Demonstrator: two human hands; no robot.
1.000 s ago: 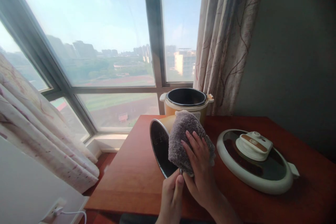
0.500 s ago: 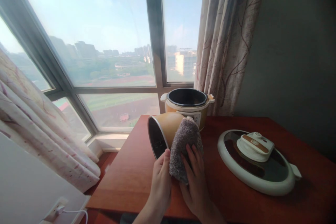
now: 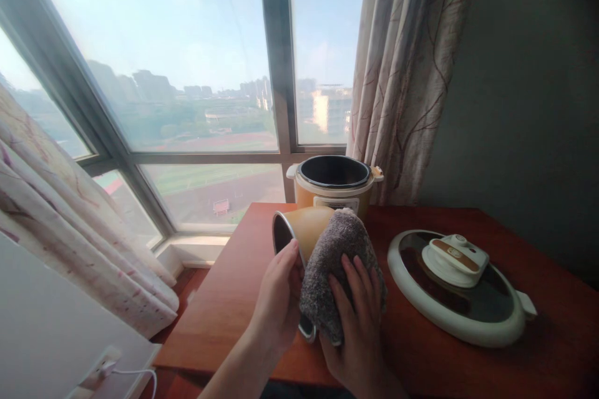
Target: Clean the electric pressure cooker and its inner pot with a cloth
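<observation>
A gold-coloured inner pot (image 3: pixel 306 227) with a dark inside lies tipped on its side, its mouth turned to the left. My left hand (image 3: pixel 278 290) is closed on the pot's rim, thumb along the edge and fingers partly hidden. Against the outer wall of the pot, my right hand (image 3: pixel 358 305) presses a grey fluffy cloth (image 3: pixel 339 262). The cloth covers the right part of the pot. Just behind stands the cooker body (image 3: pixel 337 190), open at the top, with a dark cavity and white side handles.
On the right of the reddish wooden table (image 3: pixel 224 299) lies a round glass lid (image 3: pixel 461 290) with a cream rim and knob. Windows and curtains (image 3: pixel 402 75) rise behind the table. A plugged-in white cable (image 3: pixel 133 373) is at the lower left.
The pot has turned so that less of its inside shows, and its lower rim appears below my left hand. My left hand has shifted higher on the rim; the cloth has moved slightly right.
</observation>
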